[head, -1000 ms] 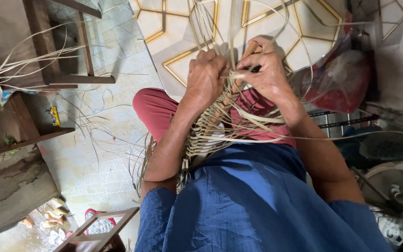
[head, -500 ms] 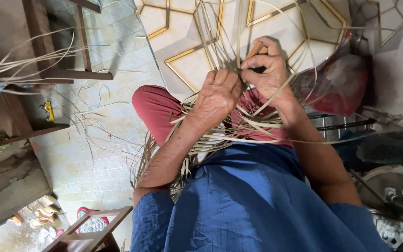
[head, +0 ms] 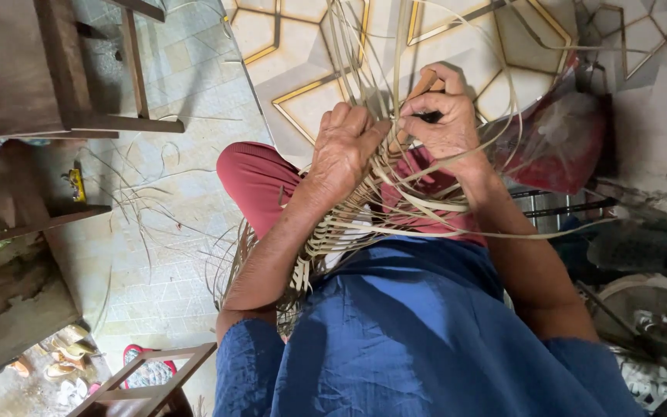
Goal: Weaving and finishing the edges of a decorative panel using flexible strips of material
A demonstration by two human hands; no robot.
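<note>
A half-woven basket (head: 341, 228) of pale bamboo strips rests on my lap, over red trousers (head: 252, 174) and a blue shirt. My left hand (head: 341, 150) is closed around strips at the top of the weave. My right hand (head: 445, 116) pinches a thin strip and also holds a wooden-handled tool (head: 422, 83) with a dark tip. Long loose strips (head: 364, 46) fan upward and curve around both hands. The two hands almost touch.
Wooden furniture legs (head: 129, 77) stand at the upper left on a tiled floor with stray strips. A red plastic bag (head: 561, 139) lies at the right, with dark clutter and a metal rack below it. A wooden stool frame (head: 144, 378) and sandals sit at the bottom left.
My left hand dipped toward the weave, then rose again to the strips next to my right hand. The bundle of loose strips at the far left has swung out of view.
</note>
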